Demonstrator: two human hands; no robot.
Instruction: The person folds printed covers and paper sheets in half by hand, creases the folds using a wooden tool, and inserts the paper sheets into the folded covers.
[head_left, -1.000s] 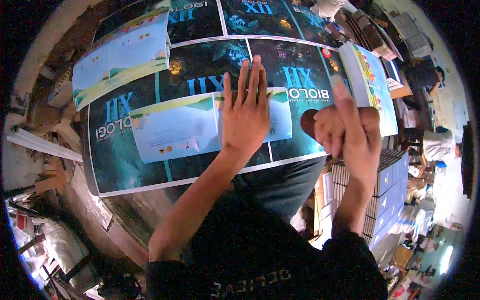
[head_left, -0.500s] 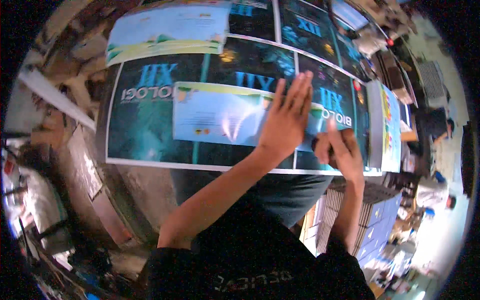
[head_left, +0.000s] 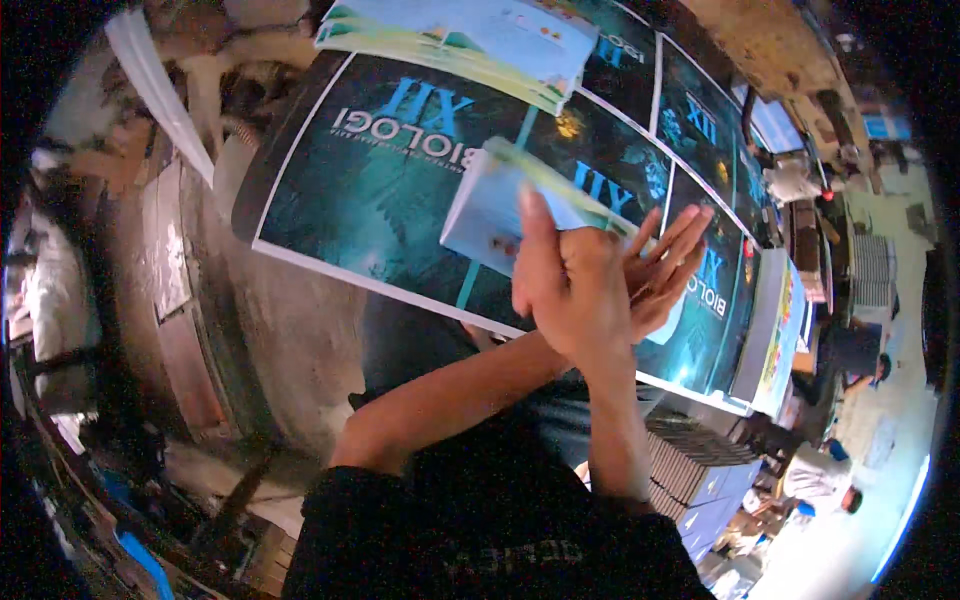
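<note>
A pale blue and green printed paper sheet [head_left: 487, 205] lies on dark teal printed cover sheets [head_left: 350, 205], partly hidden by my hands. My left hand [head_left: 672, 268] rests flat over its right part, fingers stretched out toward the upper right. Crossing above the left wrist, my right hand [head_left: 580, 280] is closed, with one digit pointing up over the sheet. What its curled fingers hold, if anything, is hidden. Farther off lies a pile of similar blue and green sheets [head_left: 480, 35].
At the right end of the work surface stands a stack of printed sheets [head_left: 778, 330]. Below it are piled bound books [head_left: 690, 465]. A worn metal machine part [head_left: 170, 260] stands left. A person in a light shirt [head_left: 815, 475] is at the far right.
My right hand has swept left across the sheet and now crosses over my left forearm. My left hand stays pressed on the sheet. The whole view has turned and shifted.
</note>
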